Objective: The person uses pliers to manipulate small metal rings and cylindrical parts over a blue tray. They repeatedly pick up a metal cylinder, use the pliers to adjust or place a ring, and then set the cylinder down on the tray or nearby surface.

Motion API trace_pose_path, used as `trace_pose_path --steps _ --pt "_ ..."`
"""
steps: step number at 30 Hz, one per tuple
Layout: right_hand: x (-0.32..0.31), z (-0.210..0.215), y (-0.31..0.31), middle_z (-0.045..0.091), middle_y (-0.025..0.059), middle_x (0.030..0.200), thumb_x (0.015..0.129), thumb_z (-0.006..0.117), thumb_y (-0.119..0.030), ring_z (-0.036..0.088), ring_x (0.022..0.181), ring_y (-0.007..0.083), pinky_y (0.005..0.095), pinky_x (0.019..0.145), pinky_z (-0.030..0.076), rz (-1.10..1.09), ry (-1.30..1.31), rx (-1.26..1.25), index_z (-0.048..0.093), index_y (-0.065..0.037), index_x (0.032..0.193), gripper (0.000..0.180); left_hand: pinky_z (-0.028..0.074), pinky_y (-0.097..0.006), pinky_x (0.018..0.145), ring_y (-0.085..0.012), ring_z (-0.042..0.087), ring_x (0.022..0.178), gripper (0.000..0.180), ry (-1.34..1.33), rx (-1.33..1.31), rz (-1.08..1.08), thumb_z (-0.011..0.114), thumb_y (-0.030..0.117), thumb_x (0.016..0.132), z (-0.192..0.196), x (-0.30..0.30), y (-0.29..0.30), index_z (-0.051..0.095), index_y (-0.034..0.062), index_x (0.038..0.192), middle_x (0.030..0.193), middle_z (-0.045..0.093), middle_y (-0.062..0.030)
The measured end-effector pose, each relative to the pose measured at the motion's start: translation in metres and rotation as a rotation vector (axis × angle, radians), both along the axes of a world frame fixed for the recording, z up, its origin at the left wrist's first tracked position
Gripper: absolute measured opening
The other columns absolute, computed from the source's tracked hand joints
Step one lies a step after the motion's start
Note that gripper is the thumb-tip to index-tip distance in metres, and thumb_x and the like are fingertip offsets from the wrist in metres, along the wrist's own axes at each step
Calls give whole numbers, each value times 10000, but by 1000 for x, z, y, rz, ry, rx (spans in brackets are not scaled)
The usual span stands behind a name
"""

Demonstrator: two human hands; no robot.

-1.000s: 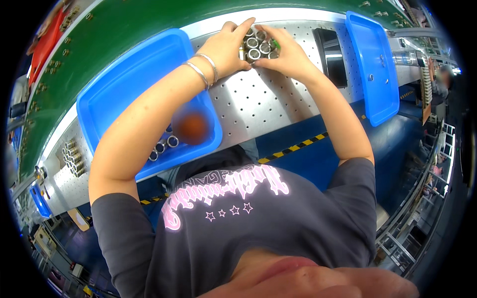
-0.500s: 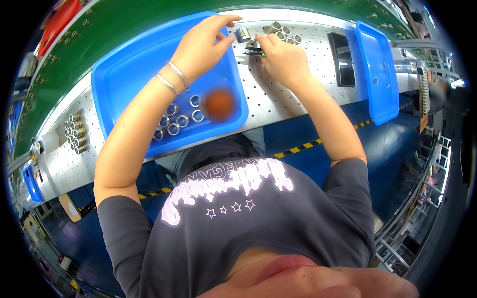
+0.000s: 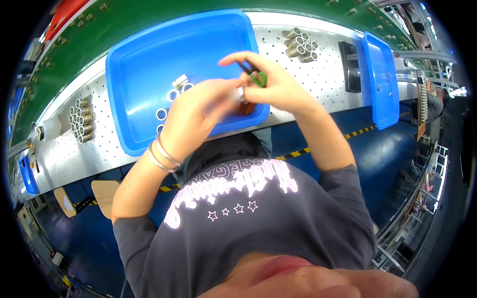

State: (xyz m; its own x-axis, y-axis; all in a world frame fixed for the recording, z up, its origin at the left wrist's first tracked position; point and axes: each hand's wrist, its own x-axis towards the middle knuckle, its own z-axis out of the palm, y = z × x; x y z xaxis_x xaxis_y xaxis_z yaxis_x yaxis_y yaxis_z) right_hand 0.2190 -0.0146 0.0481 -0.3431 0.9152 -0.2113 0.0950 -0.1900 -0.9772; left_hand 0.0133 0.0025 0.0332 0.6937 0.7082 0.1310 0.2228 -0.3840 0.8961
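Note:
My right hand [image 3: 278, 89] is closed round a small pointed tool [image 3: 258, 77] with black tips and a green handle, its tips toward the upper left. My left hand [image 3: 206, 102] meets it over the near right part of a blue tray [image 3: 174, 44]; its fingers are smeared by motion. A short shiny metal piece [image 3: 242, 94] shows between the two hands, and I cannot tell which one grips it. Just below it lies a rough reddish-brown lump [image 3: 246, 109], partly hidden. Several metal rings [image 3: 161, 114] sit in the tray by my left hand, one sleeve [image 3: 180, 81] tipped on its side.
Metal sleeves stand in a cluster [image 3: 302, 44] right of the tray; another group [image 3: 81, 121] is to its left. Further right are a black flat box [image 3: 351, 67] and a second blue tray [image 3: 381, 94]. A white container [image 3: 49, 129] stands at far left on the perforated metal bench [image 3: 323, 74].
Both hands have come from the tray's far right corner toward me and together. The lone sleeve near that corner is gone from the bench. The tool has swung upward in my right hand.

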Motion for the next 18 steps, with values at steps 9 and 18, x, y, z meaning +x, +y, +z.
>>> trace_pose_path --steps 9,18 --pt "-17 -3 5 571 -20 751 804 681 -73 540 718 47 170 627 408 -244 -113 285 660 -44 994 193 510 -248 794 -130 604 880 487 -687 -999 293 587 195 905 -17 -15 -6 423 28 1331 1062 600 -130" --pt "-43 -15 8 566 -13 749 875 632 -133 411 581 6 170 503 279 -198 167 110 626 3 954 157 505 -284 826 -161 615 919 487 -638 -894 285 490 257 949 -15 -19 -15 382 10 1355 1115 581 -143"
